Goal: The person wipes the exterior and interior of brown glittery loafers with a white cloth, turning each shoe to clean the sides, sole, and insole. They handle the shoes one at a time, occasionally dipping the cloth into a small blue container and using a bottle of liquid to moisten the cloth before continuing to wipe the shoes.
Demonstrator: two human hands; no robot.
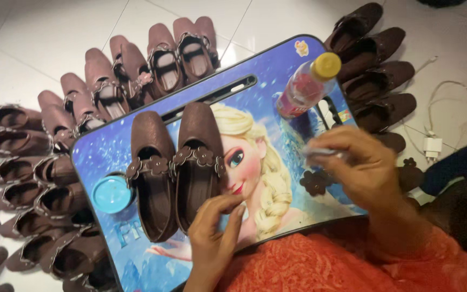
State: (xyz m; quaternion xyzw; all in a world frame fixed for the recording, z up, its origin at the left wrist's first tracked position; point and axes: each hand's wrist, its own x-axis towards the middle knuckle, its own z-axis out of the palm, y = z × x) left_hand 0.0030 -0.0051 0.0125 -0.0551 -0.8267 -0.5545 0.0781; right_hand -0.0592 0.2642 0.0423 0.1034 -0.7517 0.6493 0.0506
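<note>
Under the left hand, pinching its heel, the right-side brown shoe looks light and bendy. The right hand squeezes a small tube.

A blue cartoon-printed worktop carries two brown shoes at centre, a yellow-capped bottle at two o'clock, and a teal lid at nine.

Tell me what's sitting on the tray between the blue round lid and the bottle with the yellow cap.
In the head view, a pair of brown shoes with flower straps lies on the picture tray between the blue lid and the bottle.
</note>
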